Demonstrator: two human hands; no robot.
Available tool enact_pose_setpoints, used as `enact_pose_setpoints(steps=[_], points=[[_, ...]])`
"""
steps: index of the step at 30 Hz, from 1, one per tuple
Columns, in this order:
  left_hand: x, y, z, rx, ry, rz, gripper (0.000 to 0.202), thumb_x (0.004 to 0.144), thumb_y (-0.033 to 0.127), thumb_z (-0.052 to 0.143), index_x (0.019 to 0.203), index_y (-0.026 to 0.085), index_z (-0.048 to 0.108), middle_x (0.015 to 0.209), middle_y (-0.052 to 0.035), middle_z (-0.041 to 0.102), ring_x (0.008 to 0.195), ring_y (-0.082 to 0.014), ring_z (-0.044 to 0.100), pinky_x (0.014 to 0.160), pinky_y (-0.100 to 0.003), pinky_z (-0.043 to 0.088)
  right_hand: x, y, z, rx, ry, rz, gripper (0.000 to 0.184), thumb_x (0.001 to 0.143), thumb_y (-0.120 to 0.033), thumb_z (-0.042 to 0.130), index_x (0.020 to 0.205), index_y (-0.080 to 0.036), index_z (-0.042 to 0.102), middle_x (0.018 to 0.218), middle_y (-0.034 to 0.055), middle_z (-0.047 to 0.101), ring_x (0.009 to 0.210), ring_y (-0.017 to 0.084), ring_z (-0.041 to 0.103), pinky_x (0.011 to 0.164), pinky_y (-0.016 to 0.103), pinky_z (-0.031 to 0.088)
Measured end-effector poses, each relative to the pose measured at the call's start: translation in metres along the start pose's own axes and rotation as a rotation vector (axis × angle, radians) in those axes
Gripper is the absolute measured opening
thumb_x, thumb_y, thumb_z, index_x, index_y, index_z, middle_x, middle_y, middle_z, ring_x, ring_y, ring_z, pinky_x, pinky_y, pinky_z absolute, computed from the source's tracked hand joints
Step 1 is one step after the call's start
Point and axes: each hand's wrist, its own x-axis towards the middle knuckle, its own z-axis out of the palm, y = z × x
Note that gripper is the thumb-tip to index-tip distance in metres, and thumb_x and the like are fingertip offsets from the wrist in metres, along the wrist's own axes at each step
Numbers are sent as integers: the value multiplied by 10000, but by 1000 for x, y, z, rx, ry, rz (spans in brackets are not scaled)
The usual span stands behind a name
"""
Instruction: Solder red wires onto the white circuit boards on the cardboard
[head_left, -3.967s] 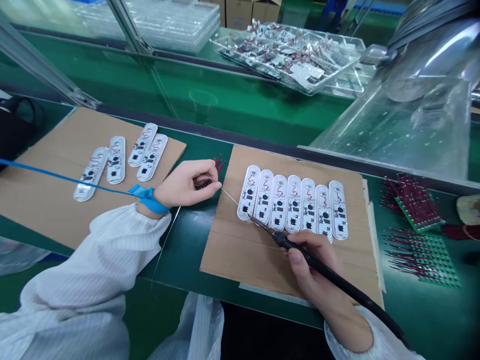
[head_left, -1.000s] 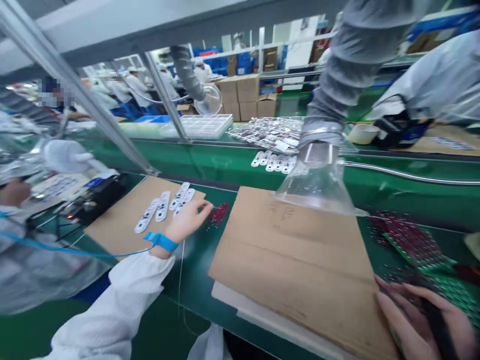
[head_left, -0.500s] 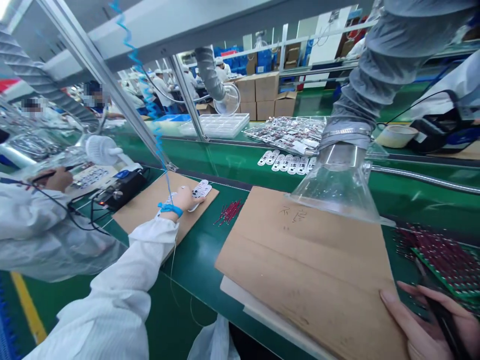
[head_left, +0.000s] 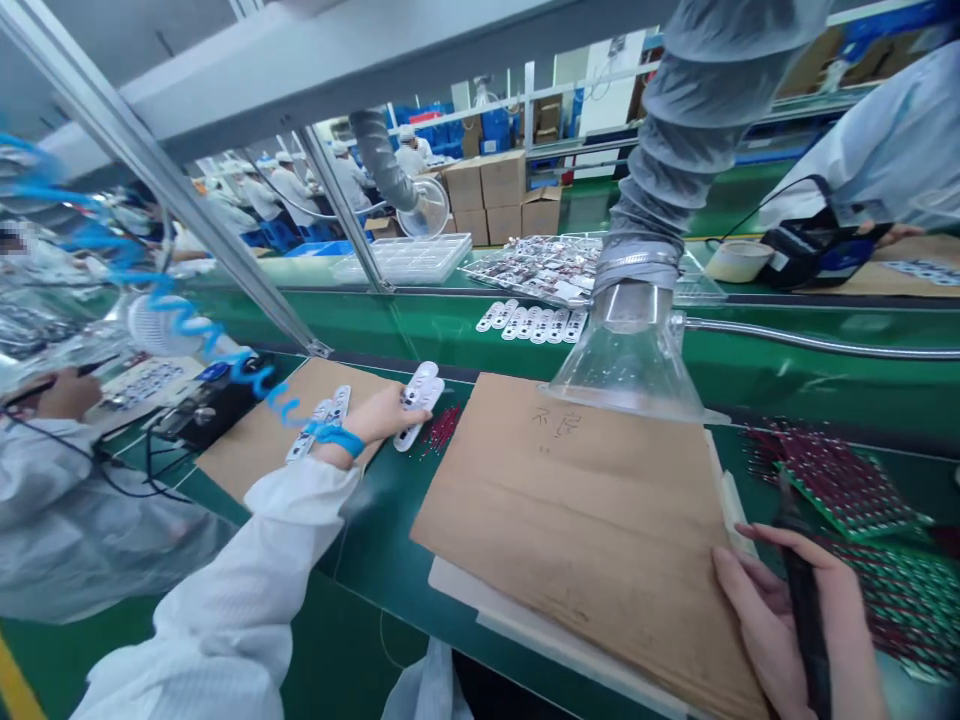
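Observation:
My left hand, with a blue wrist strap, grips white oval-ended circuit boards just past the right edge of the left cardboard sheet. More white boards lie on that sheet, beside my wrist. A small pile of red wires is right next to the held boards. My right hand closes round the black handle of a soldering iron, its tip pointing away from me. That hand is at the right edge of a large cardboard sheet.
A clear fume hood hangs over the large sheet's far edge. Red wires on green boards lie at the right. White boards line the back strip, near a loaded tray. A coiled blue cord crosses the left. Co-workers sit on both sides.
My left hand has lifted the white boards off the left cardboard and moved them right, towards the red wires. The right hand still holds the soldering iron. The view has swung to the right.

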Motion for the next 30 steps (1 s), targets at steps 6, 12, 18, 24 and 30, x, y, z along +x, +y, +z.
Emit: enact_pose_setpoints(steps=[6, 12, 18, 24, 30], points=[[-55, 116, 43, -19, -121, 332, 560, 983, 589, 730, 1319, 161, 599, 1217, -169, 792, 1085, -354, 807, 778, -349, 561, -3, -1, 1, -3, -47, 55, 647, 814, -688, 901, 1259, -306, 627, 1118, 107, 758, 917, 308, 800, 846, 492, 728], [-61, 118, 62, 56, 9, 276, 526, 1069, 615, 636, 1399, 208, 581, 1383, -187, 609, 1070, -354, 811, 823, -379, 598, -7, -5, -3, -28, -33, 22, 630, 831, -713, 891, 1232, -296, 640, 1137, 115, 757, 928, 302, 807, 848, 494, 732], [-48, 86, 67, 39, 62, 236, 300, 1154, 487, 466, 1258, 246, 612, 1259, -131, 644, 985, -312, 787, 749, -358, 547, -9, -3, -3, -42, -71, 17, 561, 903, -630, 862, 1275, -277, 635, 1166, 120, 752, 984, 296, 804, 886, 488, 717], [-53, 78, 66, -43, 131, 258, 341, 1193, 469, 328, 1117, 245, 574, 1150, -122, 706, 1070, -328, 743, 786, -387, 528, -9, -6, -4, -68, -83, 8, 491, 932, -594, 835, 1263, -289, 637, 1165, 112, 753, 981, 294, 802, 888, 484, 713], [-62, 53, 67, 143, 94, 141, 306, 1176, 440, 364, 1169, 234, 590, 1217, -144, 688, 994, -340, 761, 750, -395, 520, -10, -8, -6, -80, -81, -3, 504, 931, -613, 829, 1265, -286, 642, 1177, 99, 753, 975, 275, 801, 907, 448, 698]])
